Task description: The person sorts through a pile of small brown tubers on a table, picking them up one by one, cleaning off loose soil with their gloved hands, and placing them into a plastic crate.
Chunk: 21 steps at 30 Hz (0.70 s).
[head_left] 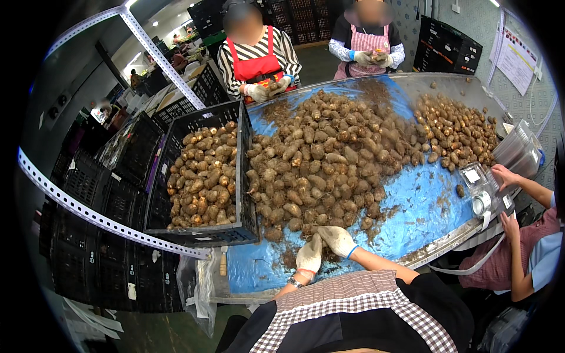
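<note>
My left hand [309,259], in a pale work glove, is at the near edge of a big heap of small brown taros [329,153]. My right hand [337,240], gloved too, meets it there, fingertips close together. The fingers of both hands are bent and closed. Whatever lies between them is hidden by the gloves and blends with the taros behind. The heap rests on blue plastic sheeting [424,203] smeared with dark soil.
Left of the heap, a black crate [240,176] holds more taros. A wooden-handled tool [223,262] lies by the near-left edge. Two gloved co-workers stand across the table. At right, a person's bare hands [507,176] touch clear plastic containers [521,147]. A smaller taro pile [459,132] sits far right.
</note>
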Tool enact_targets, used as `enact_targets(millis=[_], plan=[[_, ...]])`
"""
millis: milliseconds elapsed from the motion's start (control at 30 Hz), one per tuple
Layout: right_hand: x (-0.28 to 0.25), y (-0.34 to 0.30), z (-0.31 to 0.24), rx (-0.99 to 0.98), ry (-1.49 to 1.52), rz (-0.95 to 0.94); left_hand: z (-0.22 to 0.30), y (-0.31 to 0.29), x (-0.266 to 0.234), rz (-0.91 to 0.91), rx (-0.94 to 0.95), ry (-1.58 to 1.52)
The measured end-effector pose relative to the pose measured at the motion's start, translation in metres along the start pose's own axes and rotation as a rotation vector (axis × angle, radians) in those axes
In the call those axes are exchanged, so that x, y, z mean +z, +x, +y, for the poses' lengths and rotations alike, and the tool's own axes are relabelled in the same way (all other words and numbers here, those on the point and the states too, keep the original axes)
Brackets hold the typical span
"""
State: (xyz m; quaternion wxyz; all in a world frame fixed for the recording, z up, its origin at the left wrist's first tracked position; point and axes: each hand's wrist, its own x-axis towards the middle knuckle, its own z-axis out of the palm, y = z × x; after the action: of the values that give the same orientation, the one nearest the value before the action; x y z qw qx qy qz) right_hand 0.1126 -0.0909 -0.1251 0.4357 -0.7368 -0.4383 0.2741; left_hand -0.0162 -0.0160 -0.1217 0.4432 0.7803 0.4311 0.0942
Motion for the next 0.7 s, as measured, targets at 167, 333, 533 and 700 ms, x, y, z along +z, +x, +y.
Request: enact_targets(millis=[167,333,533,700], plan=[[0.005,0.005,0.006,0.297,0.391,-0.112,0.021,-0.013,-0.015,0.012,0.081,0.148],[-0.005,0.002,-0.004,0.591,0.83,-0.257,0.009,-0.011,-0.013,0.133,0.391,0.245],[0.003,-0.004,0.005,0.444,0.832,-0.143,0.011,-0.012,-0.003,0.14,0.306,0.031],[-0.004,-0.002,-0.004,0.282,0.288,-0.021,0.012,-0.003,-0.003,0.025,0.127,-0.001]])
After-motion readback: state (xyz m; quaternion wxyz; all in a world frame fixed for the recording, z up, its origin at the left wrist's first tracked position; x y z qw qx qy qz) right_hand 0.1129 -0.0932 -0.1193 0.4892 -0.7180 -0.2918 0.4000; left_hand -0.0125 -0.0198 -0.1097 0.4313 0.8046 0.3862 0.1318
